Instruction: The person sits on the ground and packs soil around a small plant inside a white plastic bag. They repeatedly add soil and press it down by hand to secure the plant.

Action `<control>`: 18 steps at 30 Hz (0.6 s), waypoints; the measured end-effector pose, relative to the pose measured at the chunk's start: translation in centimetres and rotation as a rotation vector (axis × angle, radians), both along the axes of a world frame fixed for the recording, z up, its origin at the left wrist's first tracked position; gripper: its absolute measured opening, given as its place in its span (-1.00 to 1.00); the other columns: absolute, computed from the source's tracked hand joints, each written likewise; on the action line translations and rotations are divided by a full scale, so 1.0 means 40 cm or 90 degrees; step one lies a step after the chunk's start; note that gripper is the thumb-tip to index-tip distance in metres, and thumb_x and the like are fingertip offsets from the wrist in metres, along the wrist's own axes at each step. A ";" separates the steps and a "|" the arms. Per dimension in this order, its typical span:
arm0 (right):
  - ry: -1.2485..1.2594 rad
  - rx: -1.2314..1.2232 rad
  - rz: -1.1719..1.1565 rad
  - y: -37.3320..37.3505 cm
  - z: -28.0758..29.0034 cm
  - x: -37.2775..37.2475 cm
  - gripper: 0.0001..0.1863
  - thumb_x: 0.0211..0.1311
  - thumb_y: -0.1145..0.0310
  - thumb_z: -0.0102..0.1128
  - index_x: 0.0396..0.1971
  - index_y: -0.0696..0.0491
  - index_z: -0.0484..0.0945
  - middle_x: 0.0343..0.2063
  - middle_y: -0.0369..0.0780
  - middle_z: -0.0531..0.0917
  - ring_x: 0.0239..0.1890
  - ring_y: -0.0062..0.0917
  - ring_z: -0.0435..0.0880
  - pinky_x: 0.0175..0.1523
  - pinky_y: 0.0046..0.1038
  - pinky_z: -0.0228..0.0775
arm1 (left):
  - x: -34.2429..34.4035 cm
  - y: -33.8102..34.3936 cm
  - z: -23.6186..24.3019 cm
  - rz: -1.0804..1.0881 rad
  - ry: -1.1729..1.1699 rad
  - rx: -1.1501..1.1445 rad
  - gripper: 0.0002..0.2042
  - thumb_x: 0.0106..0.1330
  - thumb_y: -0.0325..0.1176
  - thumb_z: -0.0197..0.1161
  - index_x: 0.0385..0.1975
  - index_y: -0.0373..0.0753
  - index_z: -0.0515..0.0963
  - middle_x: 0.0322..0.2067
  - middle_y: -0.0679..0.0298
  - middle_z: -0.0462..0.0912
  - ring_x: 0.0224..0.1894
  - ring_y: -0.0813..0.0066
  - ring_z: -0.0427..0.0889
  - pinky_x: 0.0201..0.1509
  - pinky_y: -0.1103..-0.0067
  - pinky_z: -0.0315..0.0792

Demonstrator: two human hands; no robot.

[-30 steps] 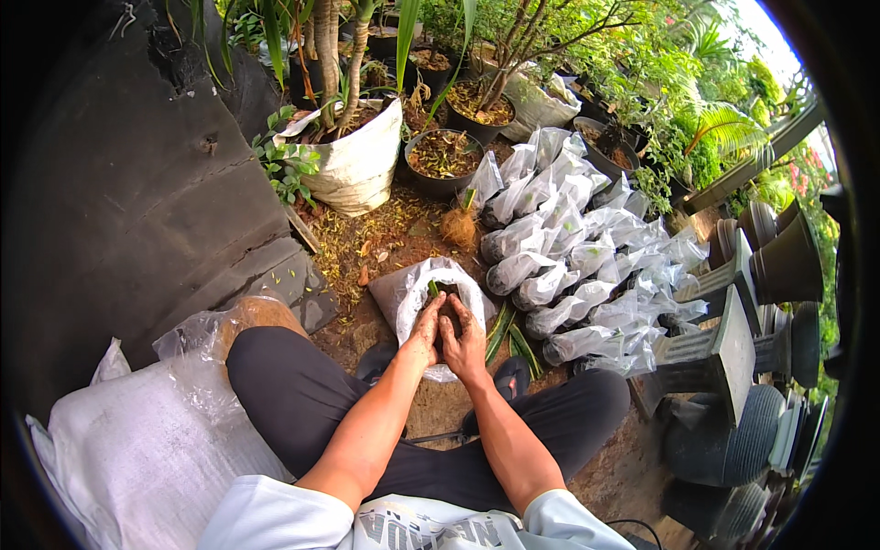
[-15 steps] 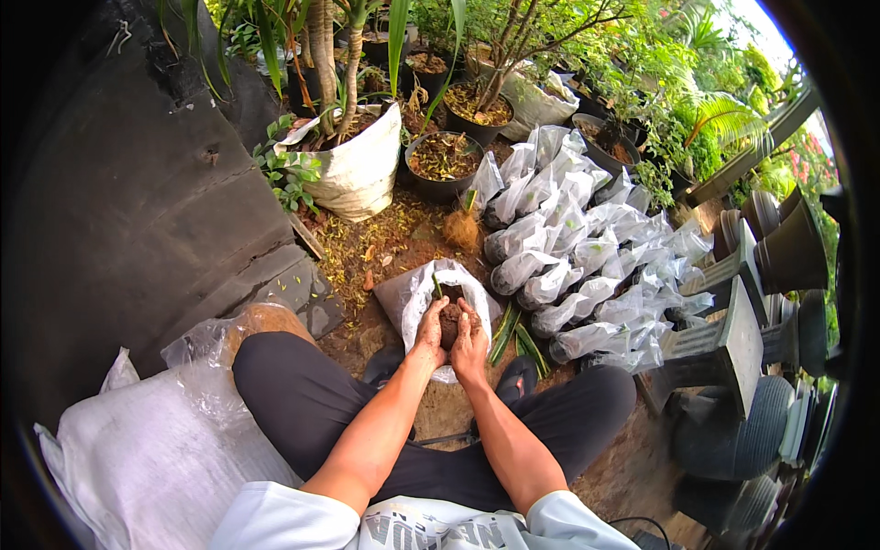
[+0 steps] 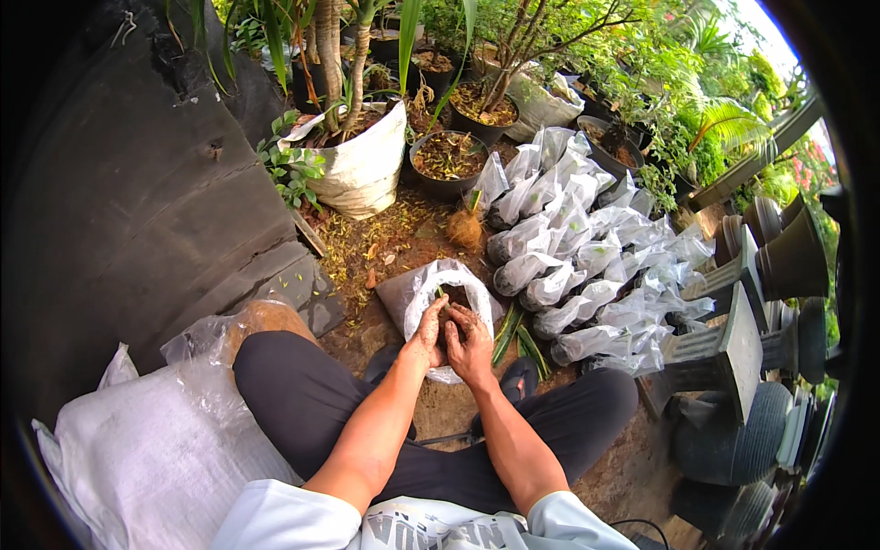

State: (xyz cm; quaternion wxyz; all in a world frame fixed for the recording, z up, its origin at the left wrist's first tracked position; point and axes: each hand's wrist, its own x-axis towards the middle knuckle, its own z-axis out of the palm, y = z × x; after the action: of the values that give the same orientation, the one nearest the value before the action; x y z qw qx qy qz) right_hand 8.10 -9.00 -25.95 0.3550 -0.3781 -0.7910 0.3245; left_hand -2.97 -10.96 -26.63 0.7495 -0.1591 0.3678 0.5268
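Between my knees stands a sack (image 3: 401,301) with its white rim rolled open and dark soil (image 3: 456,295) inside. Over its mouth my left hand (image 3: 426,334) and my right hand (image 3: 470,346) are pressed together around a clump of brown soil, mostly hidden by the palms and fingers. A short green shoot (image 3: 440,292) pokes up by the left fingertips. Both hands are smeared with soil, and the right fingers lie bent across the clump toward the left hand.
Many clear plastic bags (image 3: 587,247) holding dark soil are grouped to the right. Cut green leaves (image 3: 507,332) lie beside my right foot. Beyond are a coconut (image 3: 465,228) and potted plants (image 3: 449,165). A white sack (image 3: 165,440) is at my left; stacked planters (image 3: 733,431) stand far right.
My hands have closed tighter around the soil clump. The right fingers have folded inward over it, so less of the clump shows.
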 end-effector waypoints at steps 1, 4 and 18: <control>0.012 -0.006 0.009 -0.003 0.004 -0.002 -0.71 0.19 0.37 0.21 -0.10 0.14 0.62 -0.06 -0.02 0.64 0.00 -0.12 0.61 0.14 -0.23 0.41 | -0.004 0.008 -0.011 0.009 0.030 0.014 -0.54 0.25 0.22 0.13 -0.26 -0.10 0.56 -0.17 0.12 0.61 -0.07 0.14 0.55 0.07 0.09 0.39; 0.009 -0.005 0.040 -0.003 0.015 -0.010 -0.72 0.16 0.38 0.22 -0.13 0.12 0.64 -0.08 -0.03 0.65 -0.01 -0.11 0.60 0.13 -0.22 0.41 | -0.006 0.010 -0.064 0.026 -0.017 0.018 -0.54 0.27 0.23 0.12 -0.31 -0.10 0.55 -0.28 0.17 0.64 -0.20 0.18 0.60 -0.05 0.23 0.49; 0.021 0.063 0.008 0.007 0.005 -0.017 -0.81 0.08 0.41 0.25 -0.28 0.10 0.66 -0.21 -0.09 0.68 -0.11 -0.17 0.64 0.04 -0.24 0.47 | -0.002 0.006 -0.144 0.049 -0.029 0.076 -0.70 0.44 -0.08 -0.01 -0.36 -0.13 0.56 -0.41 0.24 0.64 -0.33 0.34 0.64 -0.17 0.36 0.58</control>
State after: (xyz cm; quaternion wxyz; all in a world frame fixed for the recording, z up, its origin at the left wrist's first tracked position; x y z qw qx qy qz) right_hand 7.41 -8.70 -25.77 0.3839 -0.3498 -0.8027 0.2932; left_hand -3.06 -10.72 -32.38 0.7452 -0.1403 0.3124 0.5721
